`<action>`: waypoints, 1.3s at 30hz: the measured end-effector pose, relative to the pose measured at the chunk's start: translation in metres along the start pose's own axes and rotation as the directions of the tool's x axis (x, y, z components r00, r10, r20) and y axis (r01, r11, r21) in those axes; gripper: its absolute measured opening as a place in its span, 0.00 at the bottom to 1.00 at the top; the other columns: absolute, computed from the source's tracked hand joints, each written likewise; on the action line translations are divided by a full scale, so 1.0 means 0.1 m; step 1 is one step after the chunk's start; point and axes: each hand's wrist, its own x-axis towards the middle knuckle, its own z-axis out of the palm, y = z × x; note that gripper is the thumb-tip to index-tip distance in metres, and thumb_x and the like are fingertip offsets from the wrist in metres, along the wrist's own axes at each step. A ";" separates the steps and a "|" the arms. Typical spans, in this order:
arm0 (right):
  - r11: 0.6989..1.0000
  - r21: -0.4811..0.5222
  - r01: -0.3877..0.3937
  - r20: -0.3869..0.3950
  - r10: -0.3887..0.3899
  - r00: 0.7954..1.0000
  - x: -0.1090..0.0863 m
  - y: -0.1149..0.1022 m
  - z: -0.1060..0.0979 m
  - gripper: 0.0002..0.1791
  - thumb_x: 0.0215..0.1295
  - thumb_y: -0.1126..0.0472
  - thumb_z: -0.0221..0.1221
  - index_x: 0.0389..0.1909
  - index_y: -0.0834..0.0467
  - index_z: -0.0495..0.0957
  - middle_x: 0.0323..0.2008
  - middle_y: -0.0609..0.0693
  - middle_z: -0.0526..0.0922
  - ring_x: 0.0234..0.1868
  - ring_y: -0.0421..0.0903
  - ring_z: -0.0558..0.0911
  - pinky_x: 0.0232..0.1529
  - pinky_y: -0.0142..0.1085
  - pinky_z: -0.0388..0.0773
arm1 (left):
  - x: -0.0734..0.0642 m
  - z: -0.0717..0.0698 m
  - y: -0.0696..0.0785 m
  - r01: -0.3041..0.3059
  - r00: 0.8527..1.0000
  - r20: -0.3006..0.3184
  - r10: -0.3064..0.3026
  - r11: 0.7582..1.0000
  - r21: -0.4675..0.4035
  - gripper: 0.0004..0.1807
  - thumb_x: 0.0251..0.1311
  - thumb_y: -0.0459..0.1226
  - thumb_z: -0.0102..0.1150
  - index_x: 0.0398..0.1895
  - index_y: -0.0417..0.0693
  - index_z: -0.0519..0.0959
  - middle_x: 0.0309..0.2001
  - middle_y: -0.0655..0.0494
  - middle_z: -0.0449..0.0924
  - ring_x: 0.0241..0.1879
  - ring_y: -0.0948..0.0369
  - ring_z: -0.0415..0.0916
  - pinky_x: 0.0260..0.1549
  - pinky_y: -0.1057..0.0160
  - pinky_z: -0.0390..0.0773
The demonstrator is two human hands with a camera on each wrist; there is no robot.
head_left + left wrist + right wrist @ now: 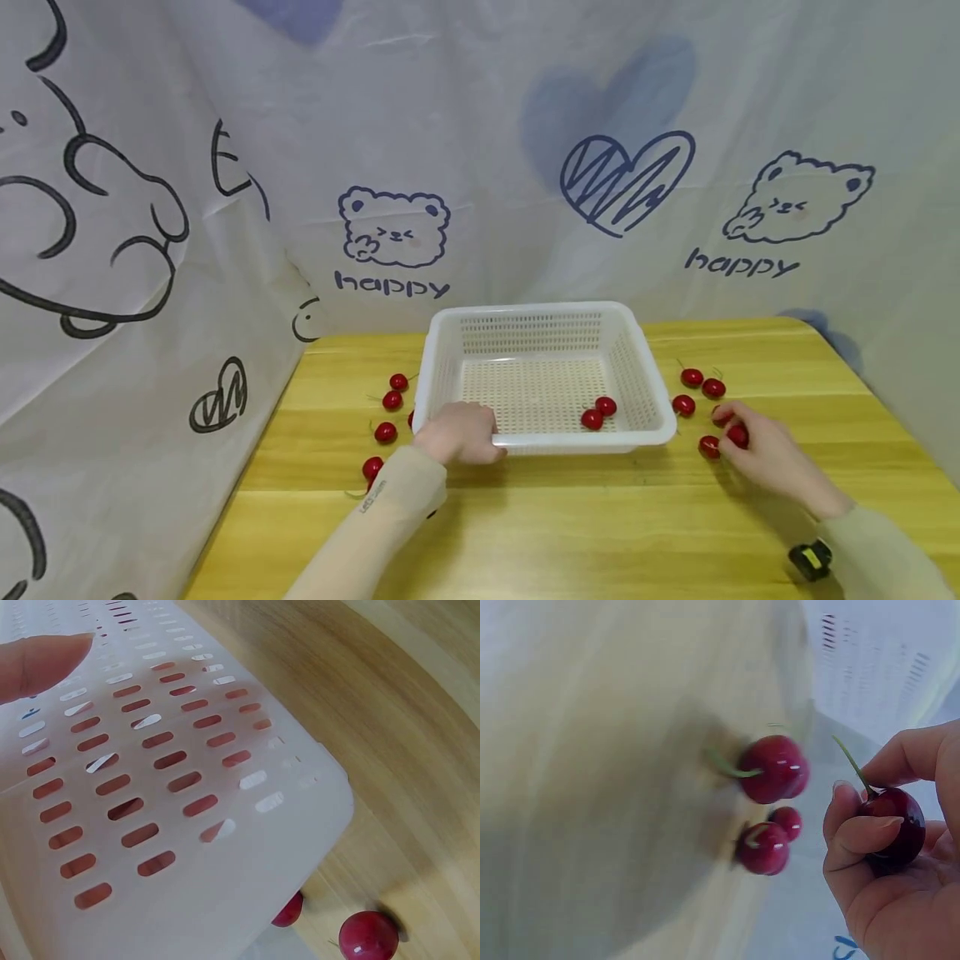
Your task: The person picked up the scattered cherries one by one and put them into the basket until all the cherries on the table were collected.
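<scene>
Left hand [463,432]'s got the basket [536,310] gripped by its near rim, toward the left corner. Right hand [772,457]'s pinching a cherry [906,834], stem poking out, off to the basket's right. Two cherries [592,419] sit inside, front right; more lie on the table [570,533] either side.

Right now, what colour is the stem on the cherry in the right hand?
Green; the stem shows best in the right wrist view.

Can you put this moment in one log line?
Left grip: holds white basket by near rim | right grip: pinches a cherry | basket: two cherries visible | table: loose cherries both sides
</scene>
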 end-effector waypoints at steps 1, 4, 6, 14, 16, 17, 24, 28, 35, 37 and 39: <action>1.000 0.005 0.005 -0.004 -0.005 1.000 0.02 -0.02 -0.01 0.15 0.57 0.71 0.61 0.47 0.65 0.76 0.31 0.50 0.81 0.26 0.30 0.69 0.26 0.30 0.68 | 0.00 0.01 -0.01 0.002 1.000 0.002 -0.002 1.000 -0.004 0.13 0.53 0.49 0.62 0.19 0.54 0.76 0.16 0.62 0.68 0.18 0.64 0.62 0.18 0.65 0.66; 0.999 0.037 0.007 -0.005 -0.007 1.000 0.07 -0.12 -0.06 0.13 0.60 0.70 0.60 0.47 0.65 0.76 0.31 0.50 0.81 0.24 0.30 0.67 0.24 0.30 0.67 | -0.01 0.02 -0.02 0.003 1.000 0.003 -0.003 1.000 -0.012 0.13 0.53 0.49 0.62 0.19 0.54 0.75 0.16 0.62 0.68 0.17 0.65 0.62 0.18 0.65 0.66; 0.998 0.057 0.008 -0.009 -0.007 1.000 0.11 -0.21 -0.11 0.12 0.62 0.69 0.60 0.47 0.65 0.76 0.32 0.51 0.82 0.22 0.30 0.66 0.22 0.30 0.65 | 0.00 0.02 -0.02 0.003 1.000 0.002 -0.003 1.000 -0.012 0.13 0.53 0.49 0.62 0.18 0.54 0.75 0.16 0.62 0.68 0.17 0.64 0.61 0.18 0.65 0.66; 0.992 0.111 0.054 -0.026 -0.051 0.998 0.33 -0.64 -0.25 0.06 0.65 0.66 0.62 0.41 0.59 0.78 0.34 0.53 0.84 0.25 0.32 0.70 0.25 0.29 0.71 | 0.00 0.01 -0.01 0.016 1.000 0.005 -0.016 1.000 -0.018 0.12 0.52 0.48 0.62 0.19 0.54 0.75 0.17 0.61 0.69 0.18 0.64 0.63 0.18 0.65 0.67; 0.989 0.138 0.053 -0.018 -0.051 0.999 0.39 -0.73 -0.25 0.05 0.66 0.66 0.62 0.41 0.60 0.78 0.34 0.53 0.84 0.26 0.33 0.72 0.26 0.29 0.73 | -0.01 0.01 -0.01 0.021 1.000 0.005 -0.021 0.999 -0.031 0.11 0.51 0.47 0.62 0.20 0.54 0.75 0.17 0.61 0.69 0.17 0.64 0.62 0.18 0.65 0.67; 0.988 0.147 0.057 -0.019 -0.055 0.998 0.43 -0.77 -0.24 0.05 0.66 0.66 0.62 0.41 0.60 0.78 0.34 0.53 0.83 0.27 0.33 0.73 0.27 0.29 0.74 | -0.01 0.01 -0.01 0.023 1.000 0.006 -0.023 0.999 -0.034 0.11 0.51 0.47 0.62 0.20 0.54 0.75 0.17 0.61 0.69 0.17 0.64 0.62 0.18 0.65 0.67; 0.981 0.182 0.075 0.030 -0.082 0.996 0.64 -0.92 -0.13 0.06 0.66 0.66 0.62 0.42 0.62 0.78 0.36 0.55 0.84 0.29 0.37 0.75 0.28 0.28 0.76 | -0.03 0.00 -0.01 0.028 1.000 0.011 -0.028 0.999 -0.039 0.10 0.50 0.46 0.62 0.20 0.54 0.75 0.16 0.62 0.68 0.17 0.64 0.61 0.17 0.65 0.65; 0.982 0.167 0.089 0.058 -0.100 0.993 0.73 -0.96 -0.05 0.06 0.65 0.67 0.62 0.41 0.60 0.78 0.37 0.54 0.85 0.32 0.42 0.76 0.31 0.27 0.77 | -0.01 0.00 0.00 0.027 1.000 0.008 -0.026 0.999 -0.034 0.10 0.51 0.46 0.62 0.19 0.54 0.75 0.16 0.62 0.68 0.16 0.65 0.61 0.17 0.65 0.65; 0.979 0.163 0.125 0.106 -0.144 0.984 0.87 -1.01 0.07 0.05 0.64 0.67 0.61 0.39 0.57 0.78 0.33 0.50 0.82 0.30 0.41 0.73 0.30 0.28 0.72 | -0.02 0.00 0.01 0.026 1.000 0.004 -0.026 0.999 -0.027 0.12 0.51 0.47 0.63 0.18 0.54 0.74 0.16 0.62 0.68 0.17 0.64 0.61 0.17 0.65 0.65; 0.979 0.138 0.152 0.118 -0.168 0.979 0.90 -1.01 0.11 0.05 0.63 0.67 0.62 0.38 0.57 0.78 0.33 0.49 0.82 0.30 0.40 0.73 0.31 0.28 0.72 | -0.02 0.00 0.01 0.027 1.000 0.003 -0.027 0.999 -0.026 0.12 0.51 0.47 0.63 0.17 0.54 0.75 0.15 0.62 0.68 0.16 0.64 0.61 0.17 0.65 0.66; 0.977 0.110 0.184 0.125 -0.197 0.972 0.93 -1.00 0.15 0.05 0.62 0.67 0.62 0.38 0.58 0.78 0.32 0.48 0.82 0.29 0.38 0.72 0.31 0.28 0.71 | -0.03 0.00 0.01 0.026 1.000 0.001 -0.026 0.999 -0.030 0.12 0.51 0.47 0.63 0.17 0.54 0.75 0.15 0.62 0.68 0.16 0.64 0.61 0.17 0.65 0.66</action>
